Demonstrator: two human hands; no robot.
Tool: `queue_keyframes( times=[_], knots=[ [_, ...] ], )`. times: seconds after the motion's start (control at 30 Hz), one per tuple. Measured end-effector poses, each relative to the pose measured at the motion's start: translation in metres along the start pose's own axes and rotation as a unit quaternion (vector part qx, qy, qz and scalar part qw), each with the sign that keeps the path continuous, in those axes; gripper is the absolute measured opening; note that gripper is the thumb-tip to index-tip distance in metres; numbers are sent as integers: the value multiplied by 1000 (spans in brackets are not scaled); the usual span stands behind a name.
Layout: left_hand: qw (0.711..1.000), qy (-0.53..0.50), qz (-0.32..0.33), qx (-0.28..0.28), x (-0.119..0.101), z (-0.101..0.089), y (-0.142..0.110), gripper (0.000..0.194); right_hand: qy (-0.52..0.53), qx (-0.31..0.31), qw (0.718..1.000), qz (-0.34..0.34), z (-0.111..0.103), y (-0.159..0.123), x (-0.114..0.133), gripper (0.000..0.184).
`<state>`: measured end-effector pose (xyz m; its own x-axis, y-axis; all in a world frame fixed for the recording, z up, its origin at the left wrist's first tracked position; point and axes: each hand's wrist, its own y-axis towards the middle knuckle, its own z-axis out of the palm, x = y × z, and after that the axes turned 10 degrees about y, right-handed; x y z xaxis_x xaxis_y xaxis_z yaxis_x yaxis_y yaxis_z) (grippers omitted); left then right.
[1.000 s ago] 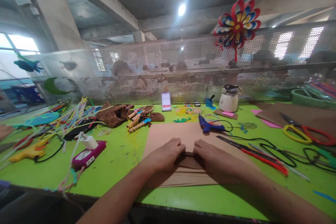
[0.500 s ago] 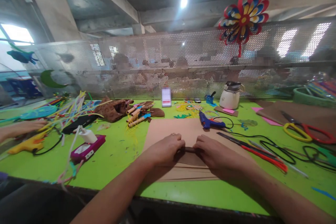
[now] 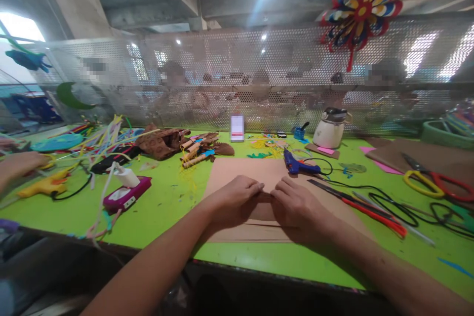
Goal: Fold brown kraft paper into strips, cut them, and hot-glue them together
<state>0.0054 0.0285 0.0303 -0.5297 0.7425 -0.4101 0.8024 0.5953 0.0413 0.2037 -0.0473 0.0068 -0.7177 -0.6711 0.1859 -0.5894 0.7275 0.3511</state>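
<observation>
In the lower centre of the frame, the left hand (image 3: 239, 196) and right hand (image 3: 294, 205) are holding a brown piece (image 3: 263, 202) over tan sheets (image 3: 240, 166), each grip seemingly pinching its edge (fingertips are partly hiding); the step is apparently folding or rolling, and the next move is calling for even pressure.

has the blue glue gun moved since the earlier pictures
No, the glue gun keeps its place against the phone: to its right and nearer.
</observation>
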Motion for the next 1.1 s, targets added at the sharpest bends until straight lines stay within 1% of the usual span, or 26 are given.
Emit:
queue_keyframes(
  times=[0.07,0.17,0.3,0.4,0.47,0.5,0.53,0.57,0.63,0.7,0.8,0.9,1.0,1.1],
  knots=[
    [994,-97,-23,38,2,-2,1,44,-14,-3,1000,-24,-2,1,4,11],
    [982,-173,-11,77,4,-3,1,45,-18,-14,999,-32,-4,2,7,8],
    [972,-221,-10,81,6,1,0,42,10,-26,999,-33,-3,2,7,9],
    [969,-235,0,72,5,3,0,40,96,-65,993,-2,0,3,2,10],
    [975,-213,16,62,3,2,0,39,176,-114,976,54,1,4,-3,13],
    [979,-194,23,55,1,2,0,39,218,-135,962,94,2,5,-5,17],
    [983,-173,31,47,-1,1,0,38,260,-143,945,135,2,5,-7,22],
    [987,-152,36,38,-3,0,0,37,302,-138,928,171,2,6,-9,26],
    [992,-123,38,15,-9,-1,0,34,377,-105,892,226,2,7,-11,29],
    [994,-103,25,-3,-15,-1,-3,30,423,-93,864,258,0,9,-11,31],
    [998,-66,3,-23,-22,-1,-8,26,451,-135,835,284,-3,11,-9,26],
    [998,-29,-1,-48,-27,2,-11,27,462,-163,823,288,-5,11,-10,23],
    [997,-3,21,-70,-28,5,-11,25,465,-181,819,285,-5,10,-15,24],
    [994,15,47,-93,-24,10,-8,32,500,-182,800,276,-2,8,-20,27]
  ],
)
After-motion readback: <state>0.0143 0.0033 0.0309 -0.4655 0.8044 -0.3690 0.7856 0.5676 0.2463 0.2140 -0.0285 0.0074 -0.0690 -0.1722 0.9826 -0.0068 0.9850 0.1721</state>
